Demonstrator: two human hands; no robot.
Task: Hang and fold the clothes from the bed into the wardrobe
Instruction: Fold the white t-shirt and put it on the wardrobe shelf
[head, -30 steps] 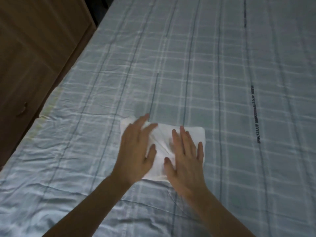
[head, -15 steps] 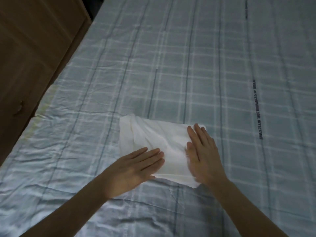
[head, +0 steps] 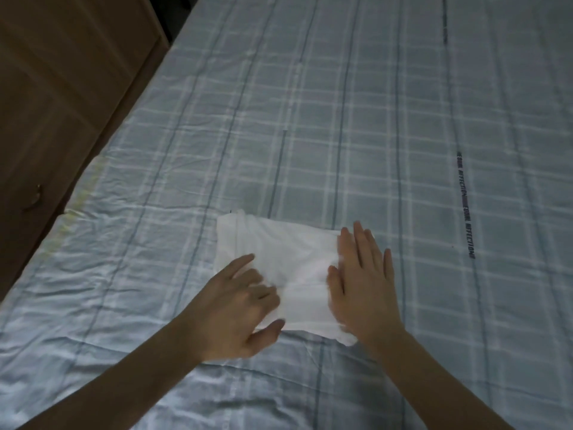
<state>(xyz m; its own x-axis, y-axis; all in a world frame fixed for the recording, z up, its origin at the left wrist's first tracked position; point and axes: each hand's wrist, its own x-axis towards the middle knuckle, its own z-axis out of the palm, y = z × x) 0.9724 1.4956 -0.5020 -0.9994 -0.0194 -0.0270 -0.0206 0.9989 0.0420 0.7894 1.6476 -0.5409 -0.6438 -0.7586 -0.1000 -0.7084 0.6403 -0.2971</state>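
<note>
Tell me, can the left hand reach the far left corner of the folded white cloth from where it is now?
Probably yes. The left hand already rests on the near left part of the folded white cloth, and nothing lies between it and that corner on the checked blue bedsheet.

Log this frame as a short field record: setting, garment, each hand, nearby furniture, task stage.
setting: bed with a pale blue checked sheet, wrinkled toward the near side
garment: white cloth, folded into a small rectangle, lying flat on the sheet
left hand: on the cloth's near left edge, fingers partly curled; blurred, so the grip is unclear
right hand: flat, fingers straight, pressing the cloth's right end
furniture: brown wooden wardrobe at the bed's left side, door closed
stage: folding on the bed; cloth not yet in the wardrobe
</note>
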